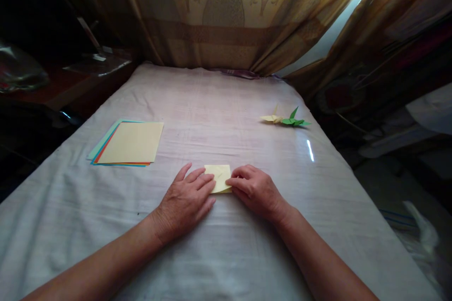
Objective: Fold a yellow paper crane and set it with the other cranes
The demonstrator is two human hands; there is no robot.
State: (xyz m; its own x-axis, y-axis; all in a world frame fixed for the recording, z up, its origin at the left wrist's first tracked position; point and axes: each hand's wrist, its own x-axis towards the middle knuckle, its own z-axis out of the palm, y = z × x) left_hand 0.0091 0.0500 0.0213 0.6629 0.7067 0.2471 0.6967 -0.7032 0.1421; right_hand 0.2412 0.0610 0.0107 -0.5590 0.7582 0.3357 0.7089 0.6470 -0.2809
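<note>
A small folded square of pale yellow paper (220, 178) lies flat on the cloth-covered table, with a loose layer showing at its lower right edge. My left hand (187, 200) rests palm down with spread fingers, its fingertips on the paper's left side. At the lower right corner, my right hand (256, 190) pinches the paper between thumb and finger, the other fingers curled.
A stack of coloured square sheets (132, 143), cream on top, lies to the left. Toward the back right sit a cream folded bird (273, 118) and a green one (294, 121). Curtains (226, 28) hang behind the table (197, 99).
</note>
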